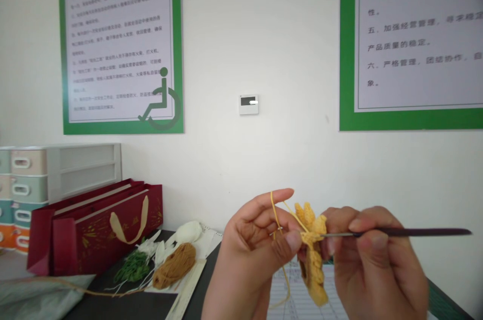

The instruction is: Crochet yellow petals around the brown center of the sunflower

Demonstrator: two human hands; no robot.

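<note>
A yellow crochet piece [314,269] with bumpy, petal-like edges is held up in front of me, its lower part hanging down. My left hand [260,244] pinches its left edge between thumb and fingers. Yellow yarn [275,212] loops over the raised left index finger and trails down below the hand. In my right hand [377,254] is a crochet hook [422,232] with a dark handle, gripped between thumb and fingers. Its thin metal shaft points left and meets the top stitches of the piece, where the tip is hidden.
Dark red gift bags [109,224] stand at the left by a drawer unit [83,164]. Near them lie a brown yarn skein [174,264], green yarn [133,267] and white yarn [188,232]. Printed paper [298,300] lies below my hands. A white wall with posters rises behind.
</note>
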